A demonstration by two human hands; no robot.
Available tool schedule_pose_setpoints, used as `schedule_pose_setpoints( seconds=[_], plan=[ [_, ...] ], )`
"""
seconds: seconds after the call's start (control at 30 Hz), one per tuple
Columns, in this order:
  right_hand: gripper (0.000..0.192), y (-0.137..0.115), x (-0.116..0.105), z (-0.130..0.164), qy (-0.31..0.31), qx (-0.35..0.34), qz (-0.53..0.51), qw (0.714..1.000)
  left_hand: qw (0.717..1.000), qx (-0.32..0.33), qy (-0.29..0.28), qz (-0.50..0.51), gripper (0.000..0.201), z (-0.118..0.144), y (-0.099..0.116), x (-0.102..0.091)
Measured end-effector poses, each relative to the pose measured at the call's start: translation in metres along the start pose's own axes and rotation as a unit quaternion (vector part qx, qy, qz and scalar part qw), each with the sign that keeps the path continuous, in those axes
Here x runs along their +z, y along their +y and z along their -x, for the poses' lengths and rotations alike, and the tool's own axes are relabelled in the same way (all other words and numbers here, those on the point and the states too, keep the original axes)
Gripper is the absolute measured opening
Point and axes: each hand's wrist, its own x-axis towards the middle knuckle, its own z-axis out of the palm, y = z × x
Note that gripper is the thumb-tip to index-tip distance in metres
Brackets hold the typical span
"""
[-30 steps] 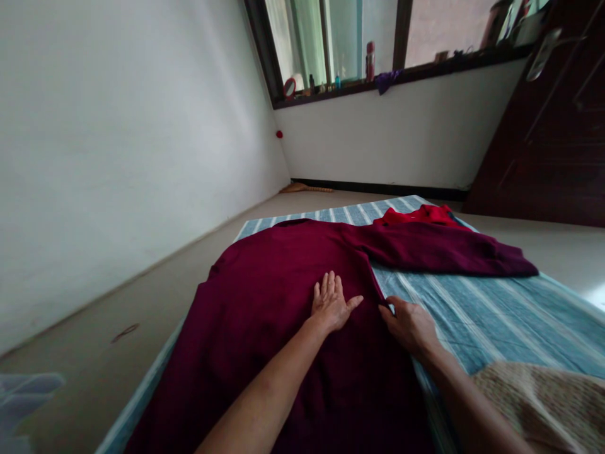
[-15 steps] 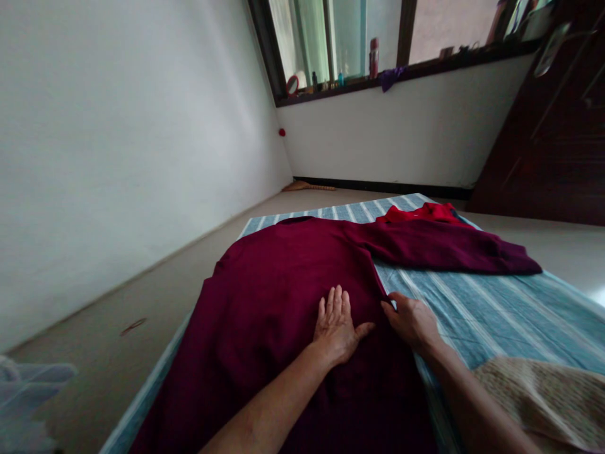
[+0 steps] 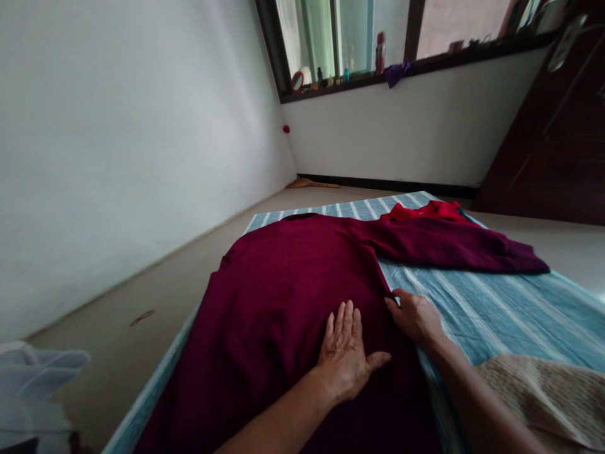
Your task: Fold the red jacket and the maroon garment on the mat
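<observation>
A dark maroon long-sleeved top (image 3: 283, 284) lies spread out over a bed with a blue and white striped sheet (image 3: 472, 296). One of its sleeves stretches off to the right; the other cannot be made out. My left hand (image 3: 345, 353) rests flat on the body of the top, fingers straight and thumb held out. At the garment's right side edge, below the sleeve, my right hand (image 3: 416, 317) pinches the cloth between thumb and fingers.
Beyond the sleeve lies a red garment (image 3: 425, 210). A beige knitted cloth (image 3: 539, 391) is at the lower right. Whitish translucent plastic (image 3: 40, 378) stands at the lower left. A white wall (image 3: 142, 126) rises on the left, and a dark red door (image 3: 543, 145) is on the right.
My left hand has slid toward me over the top. My right hand keeps its pinch on the side edge. The view has shifted slightly.
</observation>
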Motion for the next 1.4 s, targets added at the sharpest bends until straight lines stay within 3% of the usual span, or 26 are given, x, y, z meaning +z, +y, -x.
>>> schedule_pose_setpoints(
  seconds=[0.6, 1.4],
  plan=[
    [0.034, 0.002, 0.002, 0.000, -0.001, -0.004, 0.016, 1.000, 0.999, 0.033, 0.041, 0.008, 0.093, 0.017, 0.008, 0.020],
    [0.036, 0.005, 0.002, -0.002, 0.007, -0.007, -0.027, 1.000, 0.998, 0.035, 0.045, 0.030, 0.093, 0.016, 0.008, 0.021]
  ],
)
